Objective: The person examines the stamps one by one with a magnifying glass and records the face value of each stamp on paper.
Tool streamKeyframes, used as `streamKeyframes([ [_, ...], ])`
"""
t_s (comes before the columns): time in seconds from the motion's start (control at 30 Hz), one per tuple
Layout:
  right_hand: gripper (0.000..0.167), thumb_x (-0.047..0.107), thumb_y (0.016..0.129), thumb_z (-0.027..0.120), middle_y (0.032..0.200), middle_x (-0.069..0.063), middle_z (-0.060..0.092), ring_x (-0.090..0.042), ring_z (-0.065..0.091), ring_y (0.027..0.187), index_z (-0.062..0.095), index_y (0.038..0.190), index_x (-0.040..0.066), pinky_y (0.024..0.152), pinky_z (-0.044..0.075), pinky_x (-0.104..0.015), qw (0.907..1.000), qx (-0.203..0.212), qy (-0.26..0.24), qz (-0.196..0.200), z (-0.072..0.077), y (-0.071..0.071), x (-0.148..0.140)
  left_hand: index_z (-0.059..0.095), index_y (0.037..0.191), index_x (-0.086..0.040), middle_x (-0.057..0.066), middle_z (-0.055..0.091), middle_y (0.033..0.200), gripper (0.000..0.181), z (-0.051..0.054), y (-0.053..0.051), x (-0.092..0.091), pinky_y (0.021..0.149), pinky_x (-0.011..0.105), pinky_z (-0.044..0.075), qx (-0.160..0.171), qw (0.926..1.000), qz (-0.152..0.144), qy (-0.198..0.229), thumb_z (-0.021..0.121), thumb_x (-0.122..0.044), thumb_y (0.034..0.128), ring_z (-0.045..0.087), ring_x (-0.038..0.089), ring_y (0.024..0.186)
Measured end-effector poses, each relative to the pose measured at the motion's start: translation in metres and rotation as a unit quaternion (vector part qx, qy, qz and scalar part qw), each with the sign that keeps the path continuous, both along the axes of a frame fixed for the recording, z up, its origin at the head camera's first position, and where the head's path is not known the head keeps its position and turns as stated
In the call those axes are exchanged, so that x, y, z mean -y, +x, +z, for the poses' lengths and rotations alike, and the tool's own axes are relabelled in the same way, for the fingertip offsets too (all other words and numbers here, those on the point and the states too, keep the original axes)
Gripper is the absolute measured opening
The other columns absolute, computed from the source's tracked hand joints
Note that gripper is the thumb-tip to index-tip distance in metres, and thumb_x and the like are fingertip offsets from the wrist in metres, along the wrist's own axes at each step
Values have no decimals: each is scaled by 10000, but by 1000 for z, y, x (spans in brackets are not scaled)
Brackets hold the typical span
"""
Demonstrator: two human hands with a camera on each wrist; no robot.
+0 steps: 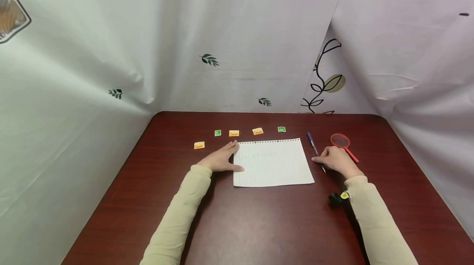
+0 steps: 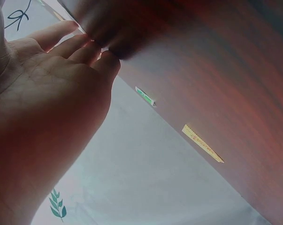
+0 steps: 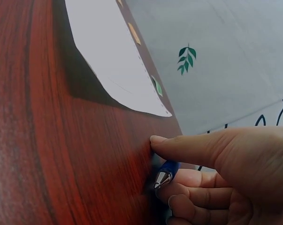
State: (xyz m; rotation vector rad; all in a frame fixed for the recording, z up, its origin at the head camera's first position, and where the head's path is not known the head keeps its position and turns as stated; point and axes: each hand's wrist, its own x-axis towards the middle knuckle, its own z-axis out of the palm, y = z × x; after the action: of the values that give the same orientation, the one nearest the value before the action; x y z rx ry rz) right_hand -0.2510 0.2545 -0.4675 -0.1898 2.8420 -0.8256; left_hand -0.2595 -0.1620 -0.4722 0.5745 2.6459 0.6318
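A lined sheet of paper (image 1: 274,164) with a perforated top edge and faint writing lies mid-table. My left hand (image 1: 222,159) rests at its left edge, fingers extended and the thumb over the sheet; in the left wrist view the palm (image 2: 52,84) shows and the paper is mostly hidden. To the right of the sheet is a blue pen (image 1: 312,141), its tip toward me. My right hand (image 1: 338,160) pinches it between thumb and curled fingers; in the right wrist view the pen (image 3: 167,172) shows its metal tip under the thumb.
Small stamp-like pieces, yellow (image 1: 234,133) and green (image 1: 282,129), lie in a row behind the paper, with another yellow piece (image 1: 199,145) to the left. A red magnifying glass (image 1: 340,140) lies beyond my right hand. White printed curtains (image 1: 240,51) surround the dark table (image 1: 259,224).
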Motion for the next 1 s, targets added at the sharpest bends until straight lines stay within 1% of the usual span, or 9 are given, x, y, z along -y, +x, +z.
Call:
streamKeyframes([
  [0.1,353,354,908,748,597,-9,540,-158,517,560,610,762,63,541,423,-319,10000,-49,32,-32,-1,1,0,247,1604,-85,67,110,1687,1029,1,0,-1,1208,428,225,-19,10000,-33,46,772,-536,843,85,219,1548],
  [0.23,372,383,915,739,612,-14,553,-156,523,566,608,779,62,546,431,-314,10000,-78,22,-46,-4,1,0,262,1601,-89,60,118,1688,1019,1,1,1,1197,438,255,-60,9999,12,84,768,-544,843,105,221,1546],
  [0.37,395,420,927,718,630,-11,579,-152,541,582,626,816,52,564,434,-314,9997,-237,-42,-99,-2,3,-4,277,1597,-91,58,134,1686,975,2,1,2,1195,435,260,-170,9998,35,138,745,-538,868,121,216,1544],
  [0.5,378,389,952,698,675,-18,620,-165,566,617,652,889,19,590,443,-325,9968,-690,-162,-359,4,10,-16,295,1591,-85,71,164,1679,914,3,-1,0,1188,437,276,-395,9991,-7,126,712,-520,904,140,221,1541],
  [0.63,349,327,960,694,732,-58,649,-199,570,653,673,951,-21,607,439,-338,9875,-1340,-171,-808,10,18,-36,336,1578,-81,80,227,1662,841,2,-7,-4,1163,440,325,-798,9968,-18,-38,686,-493,934,201,227,1528],
  [0.7,341,308,958,695,757,-80,660,-212,568,663,681,975,-32,601,435,-340,9834,-1515,-154,-992,13,22,-46,368,1563,-65,99,271,1646,804,1,-11,-6,1148,445,349,-1019,9948,1,-86,687,-465,943,250,246,1513],
  [0.73,337,296,958,696,768,-87,665,-214,570,668,683,986,-40,596,434,-339,9823,-1546,-138,-1047,13,23,-51,378,1558,-61,105,287,1639,791,1,-12,-7,1142,448,358,-1090,9940,30,-105,687,-457,946,273,254,1504],
  [0.83,336,272,959,689,761,-90,665,-217,566,669,677,1022,-58,586,427,-335,9833,-1415,-96,-1138,15,27,-64,406,1541,-47,128,329,1617,761,1,-19,-9,1134,457,370,-1266,9918,122,-135,687,-439,952,321,281,1482],
  [1.0,368,265,953,684,783,-103,666,-236,567,700,669,1059,-87,600,427,-335,9882,-1088,93,-1071,15,32,-81,415,1537,-52,120,345,1611,725,1,-30,-12,1140,471,360,-1381,9899,283,-176,669,-425,969,323,291,1481],
])
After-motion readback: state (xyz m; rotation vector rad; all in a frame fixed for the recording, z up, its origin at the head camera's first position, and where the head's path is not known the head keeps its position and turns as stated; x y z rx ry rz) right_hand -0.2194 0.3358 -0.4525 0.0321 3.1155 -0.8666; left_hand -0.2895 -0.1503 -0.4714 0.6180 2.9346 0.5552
